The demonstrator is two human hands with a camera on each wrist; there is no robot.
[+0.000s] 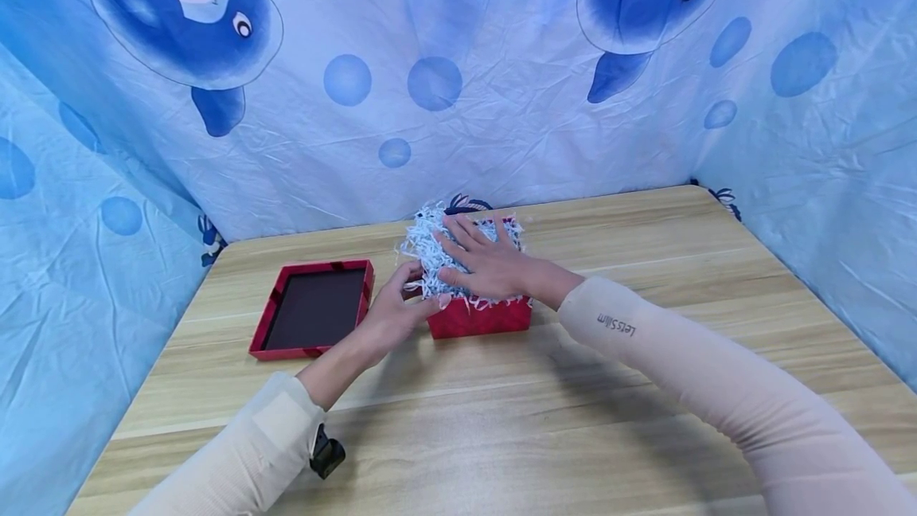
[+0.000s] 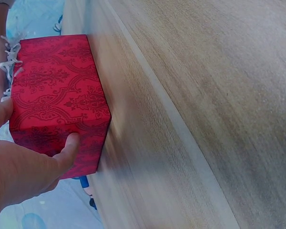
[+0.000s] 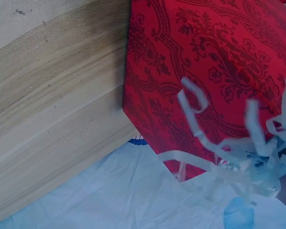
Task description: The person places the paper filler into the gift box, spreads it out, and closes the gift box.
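A red patterned gift box (image 1: 481, 318) stands on the table, heaped with pale blue shredded paper (image 1: 430, 253). My right hand (image 1: 490, 265) lies over the paper, palm down with fingers spread, pressing on it. At the box's left end, my left hand (image 1: 397, 309) holds the corner. Its thumb is at the front rim, and bent fingers lie along the left side. In the left wrist view, a fingertip (image 2: 72, 140) rests on the patterned wall. Paper strands (image 3: 248, 157) hang over the rim in the right wrist view. Whatever lies beneath the paper is hidden.
Left of the box, the red lid (image 1: 365, 293) lies upturned, its dark inside showing. All this is on a wood-grain table (image 1: 466, 420). A blue dolphin-print cloth (image 1: 501, 142) hangs behind the table and at both sides. A black device (image 1: 327, 454) is on the left wrist.
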